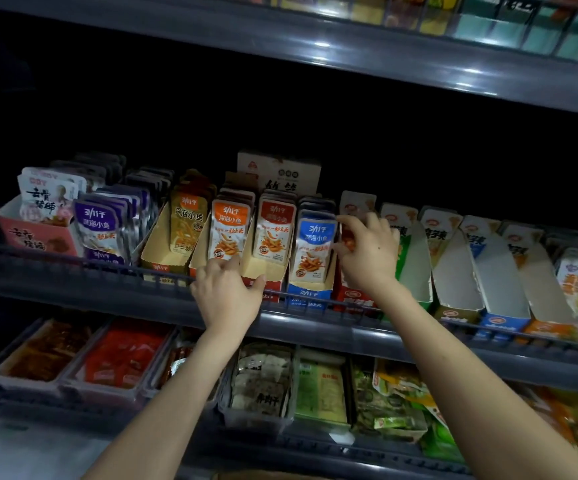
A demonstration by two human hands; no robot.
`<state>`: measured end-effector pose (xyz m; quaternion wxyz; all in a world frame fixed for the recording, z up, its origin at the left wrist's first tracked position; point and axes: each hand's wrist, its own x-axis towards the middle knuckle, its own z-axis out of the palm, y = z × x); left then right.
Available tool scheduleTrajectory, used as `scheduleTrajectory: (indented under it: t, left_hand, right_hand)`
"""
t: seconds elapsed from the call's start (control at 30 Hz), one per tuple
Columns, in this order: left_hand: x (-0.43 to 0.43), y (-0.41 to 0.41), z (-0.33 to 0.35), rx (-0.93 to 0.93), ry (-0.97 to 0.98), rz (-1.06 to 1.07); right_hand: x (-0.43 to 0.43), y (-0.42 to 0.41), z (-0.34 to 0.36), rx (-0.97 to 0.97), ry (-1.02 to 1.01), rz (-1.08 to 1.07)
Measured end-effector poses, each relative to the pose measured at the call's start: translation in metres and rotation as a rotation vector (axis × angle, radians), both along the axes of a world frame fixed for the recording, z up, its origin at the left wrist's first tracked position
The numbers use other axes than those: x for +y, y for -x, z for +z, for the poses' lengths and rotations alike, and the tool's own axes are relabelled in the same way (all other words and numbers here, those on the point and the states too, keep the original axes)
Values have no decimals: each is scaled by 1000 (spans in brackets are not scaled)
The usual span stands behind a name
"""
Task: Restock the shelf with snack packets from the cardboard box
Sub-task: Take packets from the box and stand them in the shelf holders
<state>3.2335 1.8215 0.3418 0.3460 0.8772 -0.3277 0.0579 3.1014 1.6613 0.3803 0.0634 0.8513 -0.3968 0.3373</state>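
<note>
Red packet (348, 239) is pinched by the right hand (367, 252) beside the blue packet (315, 244); left hand (227, 294) touches the orange packet (227, 233) at the shelf (107, 296) front edge, its grip I cannot tell.

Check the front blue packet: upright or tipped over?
Upright: blue packet stands on end in its box, label facing out, leaning slightly back.

Purple packet (97, 223), yellow packet (187, 225), two orange packets (228, 230), blue packet (315, 247), and a pink box (38, 237) far left.
</note>
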Motion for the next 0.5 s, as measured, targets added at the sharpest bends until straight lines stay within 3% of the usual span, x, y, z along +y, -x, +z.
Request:
scheduleTrajectory:
  t: [0.2, 0.5]
  left_hand:
    - [53, 28, -6, 110, 186, -90]
    - [167, 77, -144, 211, -104, -154]
  right_hand:
    - [57, 63, -8, -163, 58, 44]
    - [169, 164, -135, -305, -501, 79]
